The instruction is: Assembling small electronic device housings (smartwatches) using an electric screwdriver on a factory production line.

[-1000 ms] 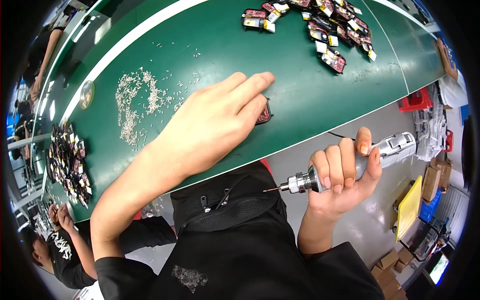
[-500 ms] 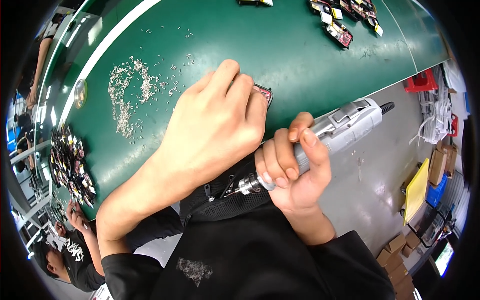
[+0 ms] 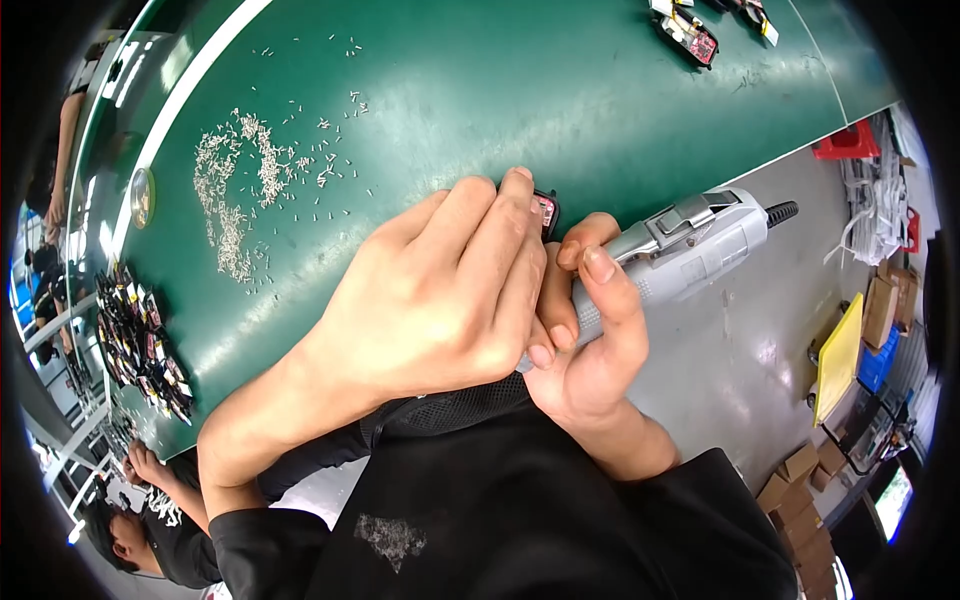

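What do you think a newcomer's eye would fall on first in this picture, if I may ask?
Probably the chunky silver-grey cylindrical power tool, held in the right hand near the centre. Next, perhaps, the scattered tiny silvery pieces on the smooth green tabletop, left of the left hand. A heap of small black-cased gadgets at far left may also draw notice.

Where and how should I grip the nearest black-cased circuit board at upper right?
Probably pinch the black-cased circuit board by its long sides, coming from the wearer's side: one end points that way, while a white piece lies toward its far end.
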Demonstrator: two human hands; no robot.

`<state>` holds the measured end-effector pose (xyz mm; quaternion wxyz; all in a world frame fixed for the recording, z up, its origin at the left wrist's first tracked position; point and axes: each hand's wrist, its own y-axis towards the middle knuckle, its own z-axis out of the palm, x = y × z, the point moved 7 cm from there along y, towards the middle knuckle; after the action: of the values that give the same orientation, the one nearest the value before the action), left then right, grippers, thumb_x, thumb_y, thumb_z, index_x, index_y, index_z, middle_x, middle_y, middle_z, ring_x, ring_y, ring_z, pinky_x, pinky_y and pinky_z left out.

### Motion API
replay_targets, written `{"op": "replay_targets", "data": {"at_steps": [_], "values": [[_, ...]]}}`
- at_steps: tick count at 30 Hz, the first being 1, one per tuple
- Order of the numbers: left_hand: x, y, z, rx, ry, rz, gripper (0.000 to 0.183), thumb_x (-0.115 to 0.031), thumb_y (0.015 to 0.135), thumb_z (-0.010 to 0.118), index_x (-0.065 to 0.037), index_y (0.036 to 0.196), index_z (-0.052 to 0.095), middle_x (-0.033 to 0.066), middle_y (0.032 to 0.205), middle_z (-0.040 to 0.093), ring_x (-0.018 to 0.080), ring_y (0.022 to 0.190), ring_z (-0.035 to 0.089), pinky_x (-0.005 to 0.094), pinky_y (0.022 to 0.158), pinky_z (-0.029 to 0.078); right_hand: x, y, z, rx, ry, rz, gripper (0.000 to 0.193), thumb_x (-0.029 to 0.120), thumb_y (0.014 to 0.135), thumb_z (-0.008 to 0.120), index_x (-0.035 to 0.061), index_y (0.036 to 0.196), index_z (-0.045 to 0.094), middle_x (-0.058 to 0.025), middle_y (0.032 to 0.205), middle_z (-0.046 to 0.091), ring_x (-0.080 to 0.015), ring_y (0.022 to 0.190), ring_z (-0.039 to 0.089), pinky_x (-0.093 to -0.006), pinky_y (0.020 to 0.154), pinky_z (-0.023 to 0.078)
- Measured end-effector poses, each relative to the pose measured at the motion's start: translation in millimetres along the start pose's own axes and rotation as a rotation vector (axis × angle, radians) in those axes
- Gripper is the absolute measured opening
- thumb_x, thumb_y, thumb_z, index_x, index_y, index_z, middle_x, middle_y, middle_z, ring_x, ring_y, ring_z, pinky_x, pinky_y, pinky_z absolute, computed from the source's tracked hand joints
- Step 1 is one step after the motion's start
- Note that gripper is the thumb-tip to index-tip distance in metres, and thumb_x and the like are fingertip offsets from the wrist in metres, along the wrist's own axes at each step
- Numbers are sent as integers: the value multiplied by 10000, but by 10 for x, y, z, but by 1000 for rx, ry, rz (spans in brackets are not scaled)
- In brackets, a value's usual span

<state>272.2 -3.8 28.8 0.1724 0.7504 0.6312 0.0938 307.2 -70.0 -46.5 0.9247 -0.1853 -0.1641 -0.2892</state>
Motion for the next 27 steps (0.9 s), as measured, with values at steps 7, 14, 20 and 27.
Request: {"op": "replay_targets", "data": {"at_steps": [7,14,20,27], "values": [[7,46,-62,18,-23,-20,436,-31,514,602,142,915,609,238,986,610,284,764,620,333,592,536,11,-31,44,-23,25,2,98,143,925,468,52,899,445,-30,537,409,-130,408,400,-259,413,381],[5,135,-23,37,-20,-23,369,-28,586,614,151,909,616,263,993,606,261,792,593,310,648,529,48,-65,15,-38,43,9,76,129,930,475,56,919,458,-30,568,409,-128,468,428,-266,468,391],[43,282,-11,-51,-44,-55,337,-3,582,625,140,887,616,227,972,613,229,742,579,295,620,526,222,-26,14,-23,5,-30,75,133,929,467,60,939,458,-25,554,396,-131,467,418,-275,484,384],[88,261,-1,-73,-28,-72,283,8,625,643,130,879,618,202,976,610,227,760,579,291,597,523,356,19,-61,-41,-19,-51,65,136,921,469,75,942,481,-22,532,384,-134,450,413,-287,491,382]]}}
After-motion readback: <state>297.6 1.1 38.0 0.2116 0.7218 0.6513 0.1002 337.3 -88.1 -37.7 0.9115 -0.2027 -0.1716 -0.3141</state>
